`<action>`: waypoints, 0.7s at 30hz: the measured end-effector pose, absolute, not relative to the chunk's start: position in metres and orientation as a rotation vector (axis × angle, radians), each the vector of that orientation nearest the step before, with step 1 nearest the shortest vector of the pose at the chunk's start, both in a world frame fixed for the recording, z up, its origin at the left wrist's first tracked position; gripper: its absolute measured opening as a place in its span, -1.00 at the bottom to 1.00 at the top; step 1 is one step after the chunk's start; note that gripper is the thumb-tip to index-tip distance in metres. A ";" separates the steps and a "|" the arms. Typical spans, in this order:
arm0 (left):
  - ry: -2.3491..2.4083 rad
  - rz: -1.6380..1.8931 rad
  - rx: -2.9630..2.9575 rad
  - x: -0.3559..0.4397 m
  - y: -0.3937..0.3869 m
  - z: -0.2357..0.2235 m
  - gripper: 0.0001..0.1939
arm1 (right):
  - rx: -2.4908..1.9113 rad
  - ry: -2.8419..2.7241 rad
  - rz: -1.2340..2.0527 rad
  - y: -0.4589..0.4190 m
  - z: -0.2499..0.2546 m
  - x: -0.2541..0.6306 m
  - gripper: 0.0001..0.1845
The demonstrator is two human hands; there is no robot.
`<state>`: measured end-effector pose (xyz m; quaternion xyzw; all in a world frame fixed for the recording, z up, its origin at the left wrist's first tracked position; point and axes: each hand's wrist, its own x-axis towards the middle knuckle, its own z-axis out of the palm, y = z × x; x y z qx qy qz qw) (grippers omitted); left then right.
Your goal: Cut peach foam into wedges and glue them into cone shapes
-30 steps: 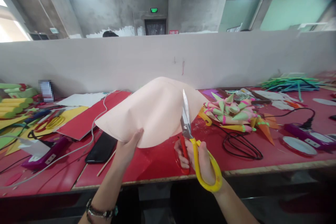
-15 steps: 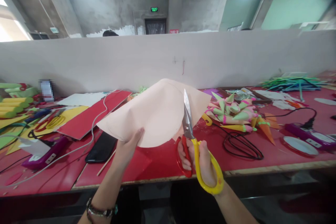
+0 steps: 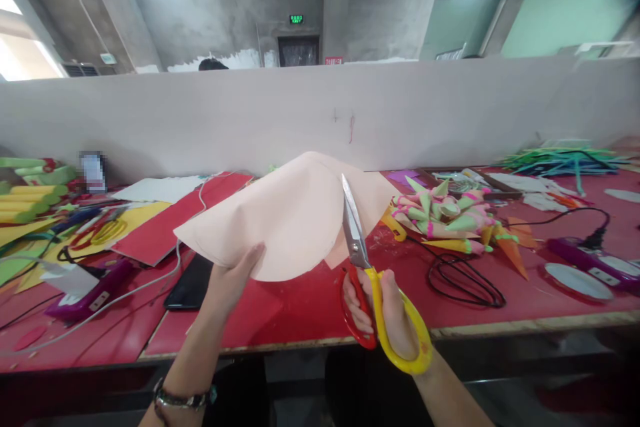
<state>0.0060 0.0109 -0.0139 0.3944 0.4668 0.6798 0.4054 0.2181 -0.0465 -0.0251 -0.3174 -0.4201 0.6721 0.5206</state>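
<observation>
Left hand [image 3: 237,277], lower centre-left: pinching the near edge of a pale peach sheet [image 3: 285,227], thumb on top, my other fingers hidden under it. Sheet is mid-frame, lifted and bowed, its near edge curving round above the red tabletop [image 3: 300,313]. Bracelet [image 3: 180,401] on my left wrist, bottom of frame.

Right hand [image 3: 397,317], lower centre-right: gripping scissors [image 3: 356,247], thumb through the yellow loop [image 3: 423,343], fingers curled in the red loop [image 3: 357,340]. Blade points up and slightly left, lying over the sheet's right part; more pale material shows right of it. Can't tell how far apart the blades stand.

Left of the sheet: black phone [image 3: 185,287], partly behind my left forearm; red board [image 3: 170,227]; white cable [image 3: 135,293]; purple power strip [image 3: 95,297]. Far left, yellow rolls [image 3: 30,203].

Right of the scissors: bunch of green and pink cones [image 3: 445,210], with an orange cone [image 3: 510,257] beside it; black cable [image 3: 465,290] coiled below; white dish [image 3: 577,280] at lower right. Upper right of the table, green and blue strips [image 3: 555,161]. Grey partition [image 3: 225,113] across the middle.
</observation>
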 end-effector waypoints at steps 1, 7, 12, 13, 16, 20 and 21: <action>1.183 1.713 1.006 0.003 0.012 -0.015 -0.58 | -0.765 -1.014 1.610 -0.046 -0.027 0.219 -0.42; 1.131 1.808 0.970 -0.006 0.019 -0.010 -0.61 | -0.835 -1.069 1.611 -0.046 -0.029 0.220 -0.39; 0.966 1.974 0.896 0.001 0.021 -0.001 -0.64 | -0.879 -1.087 1.625 -0.047 -0.031 0.219 -0.42; 0.965 1.978 0.885 0.002 0.020 -0.001 -0.64 | -0.878 -1.089 1.638 -0.047 -0.032 0.218 -0.42; 1.007 1.990 0.916 0.004 0.018 -0.001 -0.62 | -0.830 -1.087 1.699 -0.046 -0.033 0.218 -0.42; 1.103 2.010 1.067 -0.002 0.018 -0.007 -0.56 | -0.687 -1.097 1.814 -0.044 -0.032 0.224 -0.32; 1.122 1.995 1.098 -0.003 0.019 -0.008 -0.55 | -0.659 -1.108 1.833 -0.044 -0.032 0.225 -0.29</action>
